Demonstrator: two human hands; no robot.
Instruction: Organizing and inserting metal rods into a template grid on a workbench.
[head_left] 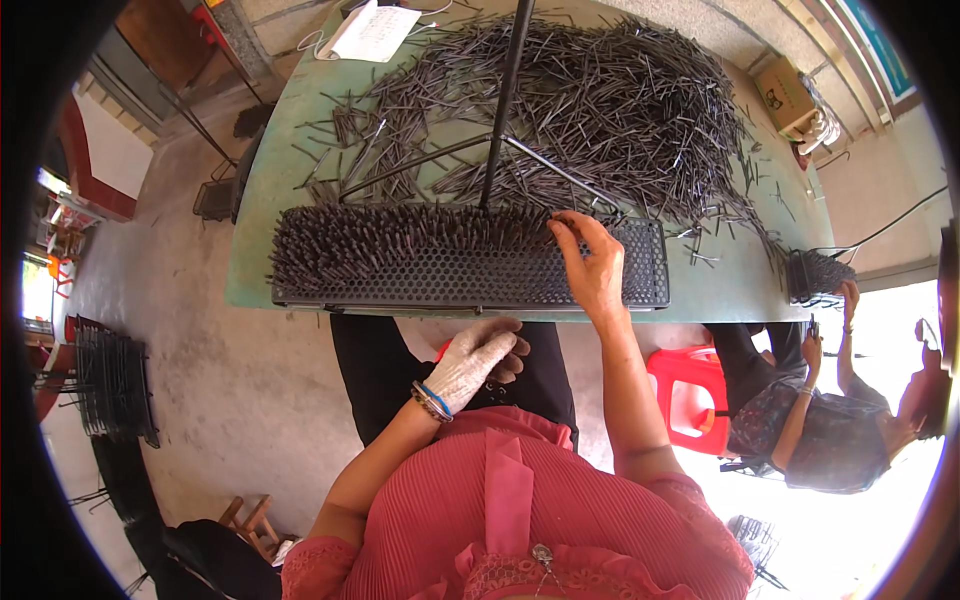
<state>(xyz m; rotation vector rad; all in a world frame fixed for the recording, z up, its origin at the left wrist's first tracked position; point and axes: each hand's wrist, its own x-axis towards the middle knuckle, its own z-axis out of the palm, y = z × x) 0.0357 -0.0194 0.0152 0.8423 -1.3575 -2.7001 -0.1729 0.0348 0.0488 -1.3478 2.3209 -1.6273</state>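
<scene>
A long black perforated tray (470,292) lies along the near edge of the green table. Thin dark sticks (340,245) stand upright in its holes, dense at the left and along the back; bare holes show at the front and right. My bare right hand (592,262) is over the right part of the tray, thumb and forefinger pinched at the end of the back row of sticks. What lies between the fingertips is too small to make out. Above my lap, my left hand (478,362) wears a pale knitted glove, fingers curled in; its palm is hidden.
A big heap of loose dark sticks (640,110) covers the back of the green table (262,200). A black rod frame (497,135) rises behind the tray. At right, another person (825,430) handles a dark rack (820,275) near a red stool (690,395).
</scene>
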